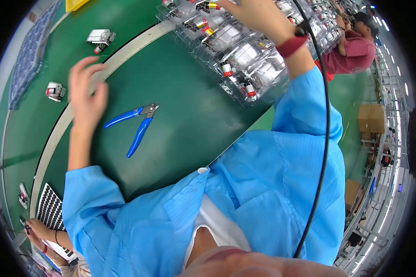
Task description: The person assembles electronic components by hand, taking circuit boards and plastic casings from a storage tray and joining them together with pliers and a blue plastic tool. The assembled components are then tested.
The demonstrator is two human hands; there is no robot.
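Observation:
My left hand (85, 94) hovers over the edge strip of the green bench, its fingers apart and slightly blurred, holding nothing. Near it are two small white units with red-and-silver cylinders: one (100, 39) beyond the fingertips, another (55, 91) to the left. Blue-handled side cutters (141, 121) lie spread on the bench, right of that hand. My right hand (263, 19) reaches above the clear plastic trays (238, 74) at the far right, thumb stretched out and nothing visible in it. The upper frame edge cuts off its other fingers. Similar cylinder units fill the trays.
A black cable (327, 115) hangs in front of my right side. At the lower left, another person's hands (39, 231) are beside a sheet of black labels (50, 207). A person in a red shirt (353, 51) works at the far right. A yellow bin (76, 4) stands at the top left.

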